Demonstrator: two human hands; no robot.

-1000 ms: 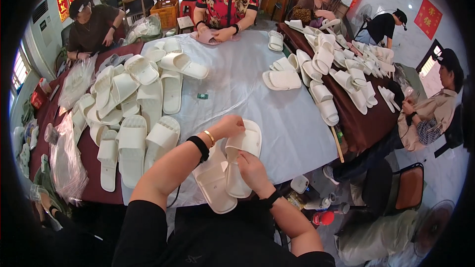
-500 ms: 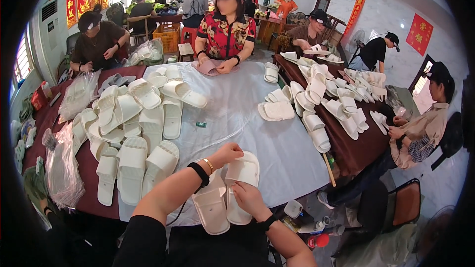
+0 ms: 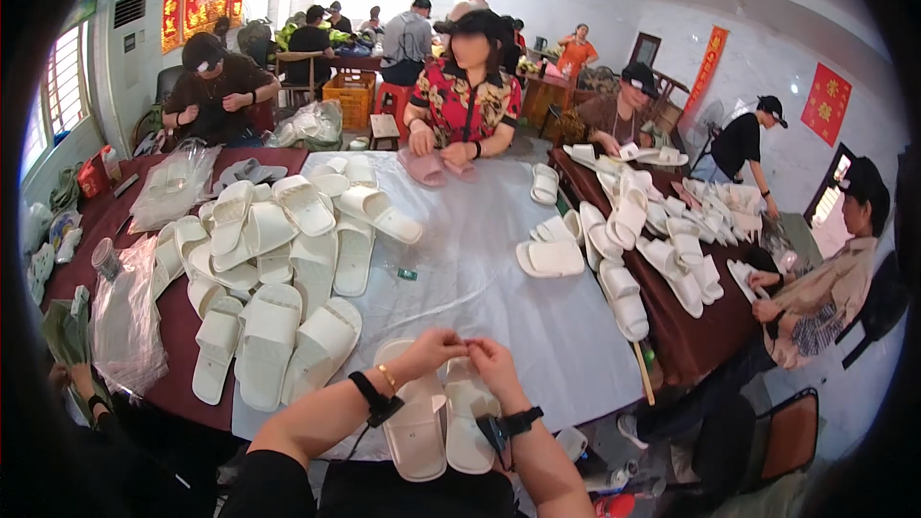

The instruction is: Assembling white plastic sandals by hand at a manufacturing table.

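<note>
The left hand (image 3: 430,350) and right hand (image 3: 491,357) have drawn together, fingertips pinched at the far end of the white slipper pair (image 3: 439,412), now squared side by side at the counter's (image 3: 499,326) near edge, seemingly matched.

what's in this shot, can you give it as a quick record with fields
setting: workroom, several people seated around tables
left hand: fingers pinching at the top of the white slipper pair, meeting the right hand
right hand: fingers at the same spot on the pair
wrists: dark bands on both, a thin bracelet on the left
table: pale cloth cover
left of hands: pile of white slippers
far side: person in red floral top handling pink slippers
right table: more white slippers on dark cloth
</note>
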